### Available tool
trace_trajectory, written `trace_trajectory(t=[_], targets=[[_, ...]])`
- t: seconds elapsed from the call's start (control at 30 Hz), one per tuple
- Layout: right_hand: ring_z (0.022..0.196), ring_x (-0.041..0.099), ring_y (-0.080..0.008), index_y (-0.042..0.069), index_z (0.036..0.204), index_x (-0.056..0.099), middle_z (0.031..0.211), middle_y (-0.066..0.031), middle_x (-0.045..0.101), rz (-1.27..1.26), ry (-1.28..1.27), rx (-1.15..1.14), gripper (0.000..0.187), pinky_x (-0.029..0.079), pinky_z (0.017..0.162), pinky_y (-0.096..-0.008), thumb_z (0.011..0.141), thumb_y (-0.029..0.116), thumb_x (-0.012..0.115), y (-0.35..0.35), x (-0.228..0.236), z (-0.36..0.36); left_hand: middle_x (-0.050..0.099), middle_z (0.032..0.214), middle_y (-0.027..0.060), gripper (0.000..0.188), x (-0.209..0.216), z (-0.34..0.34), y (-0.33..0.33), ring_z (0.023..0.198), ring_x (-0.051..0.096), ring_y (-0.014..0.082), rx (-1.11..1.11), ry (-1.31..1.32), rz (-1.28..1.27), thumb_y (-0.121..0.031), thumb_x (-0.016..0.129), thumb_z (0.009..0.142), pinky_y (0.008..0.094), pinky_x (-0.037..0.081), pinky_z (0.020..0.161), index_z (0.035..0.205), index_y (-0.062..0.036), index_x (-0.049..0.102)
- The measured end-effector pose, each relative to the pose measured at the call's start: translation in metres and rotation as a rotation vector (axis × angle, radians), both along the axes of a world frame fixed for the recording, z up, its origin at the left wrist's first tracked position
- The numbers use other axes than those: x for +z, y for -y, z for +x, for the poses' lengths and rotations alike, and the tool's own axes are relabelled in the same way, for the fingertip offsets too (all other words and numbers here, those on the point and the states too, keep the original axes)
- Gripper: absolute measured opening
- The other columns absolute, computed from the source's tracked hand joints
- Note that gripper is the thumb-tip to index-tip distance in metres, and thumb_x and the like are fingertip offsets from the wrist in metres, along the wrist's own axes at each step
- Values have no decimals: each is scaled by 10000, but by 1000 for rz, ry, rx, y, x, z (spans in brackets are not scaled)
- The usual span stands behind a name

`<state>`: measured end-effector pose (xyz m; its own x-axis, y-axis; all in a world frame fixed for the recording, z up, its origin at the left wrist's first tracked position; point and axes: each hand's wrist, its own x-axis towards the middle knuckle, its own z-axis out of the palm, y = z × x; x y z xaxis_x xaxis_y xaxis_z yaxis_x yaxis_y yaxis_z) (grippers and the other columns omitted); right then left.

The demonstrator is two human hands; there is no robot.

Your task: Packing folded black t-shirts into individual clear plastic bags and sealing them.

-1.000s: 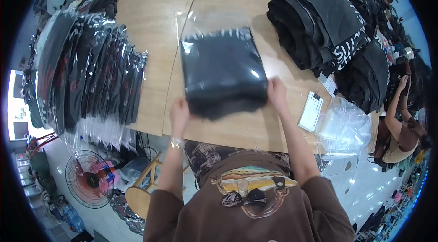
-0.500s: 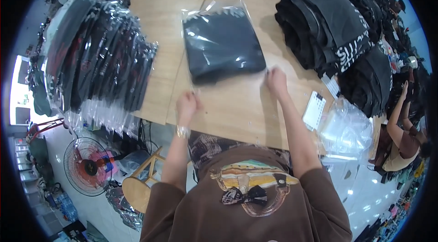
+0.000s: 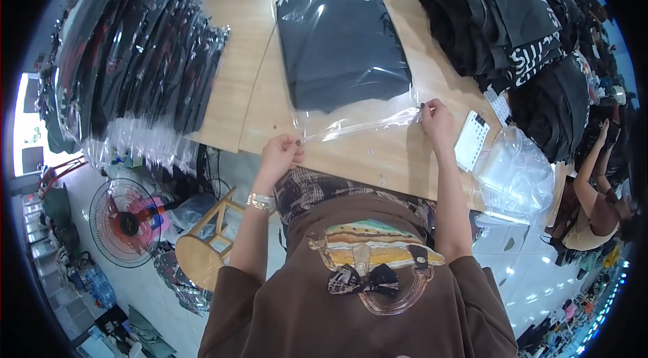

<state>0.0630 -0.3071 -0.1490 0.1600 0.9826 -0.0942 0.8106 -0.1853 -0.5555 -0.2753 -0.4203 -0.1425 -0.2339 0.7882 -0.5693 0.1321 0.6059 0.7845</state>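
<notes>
A folded black garment (image 3: 343,47) with white lettering along its far edge lies flat in a clear plastic bag (image 3: 361,125) on the wooden table. At the bag's near left corner, my left hand (image 3: 282,154) is closed in a pinch on the plastic. The near right corner is pinched by my right hand (image 3: 439,120), thumb and finger pressed together. Between the two hands the bag's near edge is stretched taut, leaving a strip of bare film in front of the garment.
To the left stand several bagged black garments (image 3: 135,61) in a row. On the right are piled black garments (image 3: 493,7), a white card (image 3: 471,142) and a heap of clear bags (image 3: 516,172). A fan (image 3: 126,223) and a wooden stool (image 3: 199,260) stand below left. Another person (image 3: 594,203) is at far right.
The bag's near part has been pulled flat and spread toward me, with the film strip now stretched between my hands. My right hand has moved slightly right; the garment now lies flatter.
</notes>
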Motion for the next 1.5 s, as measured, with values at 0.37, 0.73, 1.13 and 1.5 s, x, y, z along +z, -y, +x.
trace_trajectory(t=[0.37,0.73,1.13,1.5], targets=[[792,549,-305,52,851,588,795,-141,561,273,-213,477,94,446,682,-407,760,74,585,53,34,-76,621,705,31,189,4,4,-6,597,599,106,-127,20,-46,-185,542,835,208,466,501,828,-14,624],[696,574,-304,91,875,580,798,-93,545,244,-344,859,104,458,586,-390,787,146,585,75,6,-171,577,672,-7,203,-3,-2,3,541,535,61,-138,84,-34,-198,484,893,175,405,461,805,-46,585],[706,562,-340,44,802,555,792,-124,553,159,-380,870,93,444,613,-426,756,119,585,70,-2,-182,466,535,-27,227,-21,-6,13,512,389,43,-117,-8,205,-178,537,837,233,312,469,724,9,597],[644,524,-220,50,878,504,752,-74,507,51,-649,723,62,433,588,-325,824,79,511,67,7,-145,487,535,-24,239,-14,-1,9,432,420,42,81,240,134,-191,524,862,197,323,411,726,-7,594]])
